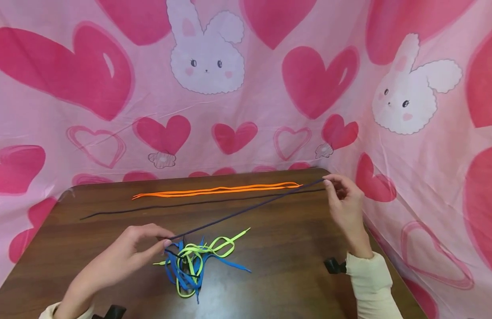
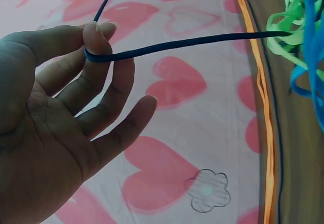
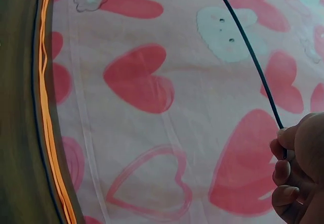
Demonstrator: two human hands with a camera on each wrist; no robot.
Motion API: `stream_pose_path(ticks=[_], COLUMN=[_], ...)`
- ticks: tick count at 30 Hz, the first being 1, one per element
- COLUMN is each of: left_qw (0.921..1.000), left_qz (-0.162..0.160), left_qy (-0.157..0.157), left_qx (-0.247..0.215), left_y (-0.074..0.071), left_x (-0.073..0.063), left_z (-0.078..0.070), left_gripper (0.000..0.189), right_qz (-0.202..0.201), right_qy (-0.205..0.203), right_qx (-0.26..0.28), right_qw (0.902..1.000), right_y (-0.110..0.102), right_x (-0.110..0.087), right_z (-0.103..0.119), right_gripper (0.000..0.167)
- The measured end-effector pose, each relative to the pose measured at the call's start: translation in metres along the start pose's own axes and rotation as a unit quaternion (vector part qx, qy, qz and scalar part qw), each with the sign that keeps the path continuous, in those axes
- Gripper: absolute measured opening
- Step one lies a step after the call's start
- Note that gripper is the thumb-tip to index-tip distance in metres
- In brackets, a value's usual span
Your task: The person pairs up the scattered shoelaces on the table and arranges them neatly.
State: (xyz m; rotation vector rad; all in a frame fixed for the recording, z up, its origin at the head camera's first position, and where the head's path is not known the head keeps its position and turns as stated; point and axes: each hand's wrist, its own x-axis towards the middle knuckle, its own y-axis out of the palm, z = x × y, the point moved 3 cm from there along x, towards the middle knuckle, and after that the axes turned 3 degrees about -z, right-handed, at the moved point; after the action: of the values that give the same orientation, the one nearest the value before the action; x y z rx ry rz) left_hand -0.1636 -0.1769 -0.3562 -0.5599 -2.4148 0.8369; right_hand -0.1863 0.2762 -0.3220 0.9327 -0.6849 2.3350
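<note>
A thin dark navy shoelace stretches slantwise between my two hands above the table. My left hand pinches it between thumb and index finger at the near left. In the left wrist view, the lace bends at those fingers and runs down into a tangled pile, the other fingers loosely spread. Its far end is pinched by my right hand, raised at the right, with the remaining fingers curled. Beneath the left fingertips lies the pile of yellow-green laces and blue laces, dark lace showing among them.
Orange laces lie lengthwise near the back edge of the brown table. Another dark lace lies straight in front of them. A pink heart-and-rabbit cloth hangs behind and at the sides.
</note>
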Motion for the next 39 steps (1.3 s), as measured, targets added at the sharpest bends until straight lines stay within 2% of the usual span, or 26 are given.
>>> stream_pose_path(ticks=[4, 7, 10, 12, 15, 18, 20, 22, 25, 28, 30, 33, 35, 39], left_qw=[1.0, 0.9987, 0.9965, 0.9969, 0.9967, 0.9922, 0.9847, 0.9737, 0.9484, 0.9274, 0.9234, 0.925, 0.9295, 0.9336], left_qz=[0.0, 0.005, 0.009, 0.005, -0.032, -0.075, -0.105, -0.132, -0.169, -0.206, -0.233, -0.26, -0.269, -0.289], left_qy=[0.004, 0.023, 0.043, 0.046, 0.067, 0.099, 0.137, 0.178, 0.246, 0.28, 0.279, 0.26, 0.241, 0.209], left_qx=[0.003, 0.045, 0.071, 0.064, 0.033, 0.004, -0.019, -0.053, -0.108, -0.137, -0.125, -0.096, -0.072, -0.034], left_y=[0.0, 0.001, 0.003, 0.003, 0.003, 0.0, -0.002, -0.003, -0.005, -0.008, -0.01, -0.013, -0.012, -0.009], left_x=[-0.006, -0.008, -0.005, 0.0, 0.01, 0.021, 0.03, 0.038, 0.05, 0.062, 0.068, 0.075, 0.077, 0.077], left_z=[0.004, 0.002, -0.001, -0.005, -0.015, -0.027, -0.036, -0.045, -0.06, -0.074, -0.082, -0.086, -0.083, -0.067], left_gripper=[0.024, 0.024, 0.022, 0.024, 0.034, 0.042, 0.046, 0.045, 0.032, 0.02, 0.02, 0.029, 0.035, 0.036], right_qz=[-0.011, -0.018, -0.026, -0.029, -0.03, -0.025, -0.02, -0.016, -0.012, -0.015, -0.019, -0.028, -0.038, -0.066], right_qy=[-0.001, 0.007, 0.011, 0.011, 0.012, 0.019, 0.022, 0.024, 0.024, 0.021, 0.018, 0.018, 0.026, 0.048], right_qx=[-0.006, -0.006, -0.007, -0.007, -0.011, -0.022, -0.027, -0.031, -0.031, -0.03, -0.028, -0.017, -0.016, -0.045], right_qw=[0.9999, 0.9998, 0.9996, 0.9995, 0.9994, 0.9993, 0.9992, 0.9991, 0.9992, 0.9992, 0.9993, 0.9993, 0.9988, 0.9957], right_y=[-0.007, -0.013, -0.017, -0.019, -0.021, -0.021, -0.022, -0.022, -0.022, -0.023, -0.024, -0.026, -0.028, -0.037], right_x=[0.001, 0.002, 0.003, 0.003, 0.002, 0.001, 0.0, -0.001, -0.002, -0.002, -0.002, 0.0, 0.002, 0.008], right_z=[-0.004, -0.008, -0.012, -0.014, -0.014, -0.012, -0.012, -0.012, -0.012, -0.013, -0.014, -0.016, -0.016, -0.025], right_gripper=[0.01, 0.01, 0.01, 0.01, 0.01, 0.01, 0.01, 0.01, 0.01, 0.01, 0.01, 0.01, 0.009, 0.009])
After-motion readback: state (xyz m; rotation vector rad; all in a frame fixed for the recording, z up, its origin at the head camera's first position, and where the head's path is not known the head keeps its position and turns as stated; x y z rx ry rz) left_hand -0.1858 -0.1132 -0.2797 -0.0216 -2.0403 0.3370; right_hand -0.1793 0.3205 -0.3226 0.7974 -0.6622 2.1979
